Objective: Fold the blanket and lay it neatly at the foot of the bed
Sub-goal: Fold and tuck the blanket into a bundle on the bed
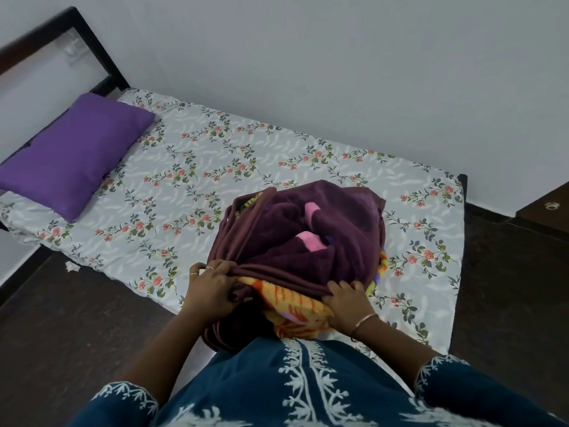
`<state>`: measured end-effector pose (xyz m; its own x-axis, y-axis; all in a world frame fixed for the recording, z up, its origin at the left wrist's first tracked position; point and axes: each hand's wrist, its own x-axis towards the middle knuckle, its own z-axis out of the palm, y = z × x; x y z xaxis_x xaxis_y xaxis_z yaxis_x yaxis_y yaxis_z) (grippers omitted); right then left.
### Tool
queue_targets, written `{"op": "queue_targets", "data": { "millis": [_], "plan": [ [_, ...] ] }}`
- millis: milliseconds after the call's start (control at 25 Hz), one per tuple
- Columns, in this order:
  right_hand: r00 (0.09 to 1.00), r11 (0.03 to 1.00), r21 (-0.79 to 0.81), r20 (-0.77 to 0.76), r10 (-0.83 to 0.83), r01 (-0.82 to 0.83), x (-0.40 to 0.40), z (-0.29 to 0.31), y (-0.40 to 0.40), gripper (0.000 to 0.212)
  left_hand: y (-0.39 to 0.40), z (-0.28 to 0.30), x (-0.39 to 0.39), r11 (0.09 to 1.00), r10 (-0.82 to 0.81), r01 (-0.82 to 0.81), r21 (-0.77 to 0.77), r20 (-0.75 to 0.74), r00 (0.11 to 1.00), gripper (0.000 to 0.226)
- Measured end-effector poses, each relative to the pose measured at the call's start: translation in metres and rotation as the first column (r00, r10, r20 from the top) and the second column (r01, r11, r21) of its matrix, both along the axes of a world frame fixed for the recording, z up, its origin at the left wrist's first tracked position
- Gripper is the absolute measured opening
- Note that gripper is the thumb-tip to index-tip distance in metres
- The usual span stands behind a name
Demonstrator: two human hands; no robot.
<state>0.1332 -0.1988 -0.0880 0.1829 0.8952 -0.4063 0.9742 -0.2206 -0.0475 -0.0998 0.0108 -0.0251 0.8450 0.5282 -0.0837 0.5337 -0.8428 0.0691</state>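
Observation:
A thick maroon blanket [332, 229] with pink, orange and yellow patches lies bunched in a loose heap on the near side of the bed [215, 167], which has a pale floral sheet. Its stacked maroon edges run along the front of the heap. My left hand [212, 291] pinches those edges at the heap's near left corner. My right hand [346, 298] grips the same edge band at the near right, fingers curled over the orange part. Part of the blanket hangs over the bed's near edge against my blue embroidered top.
A purple pillow [70, 155] lies at the head of the bed on the left. A dark bed frame [92, 41] stands behind it against the white wall. A dark wooden cabinet [545, 211] sits at the right, past the bed's foot. Dark floor [77, 318] surrounds the bed.

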Motion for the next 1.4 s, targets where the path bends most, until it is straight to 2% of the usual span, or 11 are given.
{"op": "queue_targets", "data": {
  "millis": [160, 440, 600, 800, 880, 960, 1040, 1080, 1240, 1320, 1400],
  "plan": [
    [0.985, 0.915, 0.377, 0.031, -0.169, 0.145, 0.058, 0.045, 0.019, 0.028, 0.012, 0.011, 0.017, 0.998, -0.022, 0.017, 0.063, 0.066, 0.998, 0.049],
    [0.965, 0.311, 0.937, -0.082, -0.25, 0.16, 0.089, 0.167, 0.036, 0.023, 0.028, 0.091, 0.071, 0.949, 0.023, -0.181, 0.256, 0.518, 0.855, 0.049],
    [0.96, -0.138, 0.97, -0.224, -0.169, 0.202, 0.081, 0.238, 0.032, 0.045, 0.015, 0.151, 0.079, 0.888, -0.146, -0.266, 0.376, 0.778, 0.61, 0.056],
    [0.979, -0.356, 0.931, -0.141, -0.15, 0.079, 0.1, 0.333, 0.039, 0.045, 0.03, 0.249, 0.112, 0.847, -0.307, -0.286, 0.449, 0.851, 0.426, 0.044],
    [0.958, -0.273, 0.962, -0.099, -0.268, 0.023, 0.113, 0.333, 0.049, 0.046, 0.051, 0.261, 0.128, 0.859, -0.276, -0.275, 0.432, 0.842, 0.463, 0.042],
    [0.904, 0.104, 0.99, -0.041, -0.425, 0.094, 0.13, 0.301, 0.063, 0.056, 0.077, 0.244, 0.143, 0.912, -0.133, -0.227, 0.341, 0.772, 0.622, 0.042],
    [0.852, 0.546, 0.758, -0.023, -0.524, 0.356, 0.15, 0.251, 0.07, 0.05, 0.096, 0.196, 0.154, 0.966, 0.04, -0.172, 0.192, 0.55, 0.834, 0.049],
    [0.828, 0.644, 0.601, -0.054, -0.559, 0.474, 0.154, 0.227, 0.071, 0.044, 0.098, 0.165, 0.154, 0.98, 0.088, -0.149, 0.131, 0.386, 0.918, 0.055],
    [0.773, 0.732, 0.259, -0.289, -0.564, 0.63, 0.135, 0.159, 0.055, 0.037, 0.075, 0.058, 0.136, 0.985, 0.145, -0.152, -0.084, -0.088, 0.986, 0.078],
    [0.712, 0.675, 0.272, -0.44, -0.547, 0.686, 0.13, 0.162, 0.05, 0.025, 0.069, 0.052, 0.134, 0.982, 0.163, -0.167, -0.085, -0.051, 0.985, 0.065],
    [0.662, 0.501, 0.441, -0.587, -0.467, 0.745, 0.128, 0.176, 0.048, 0.015, 0.07, 0.065, 0.136, 0.985, 0.171, -0.17, -0.016, 0.129, 0.977, 0.051]
  ]
}}
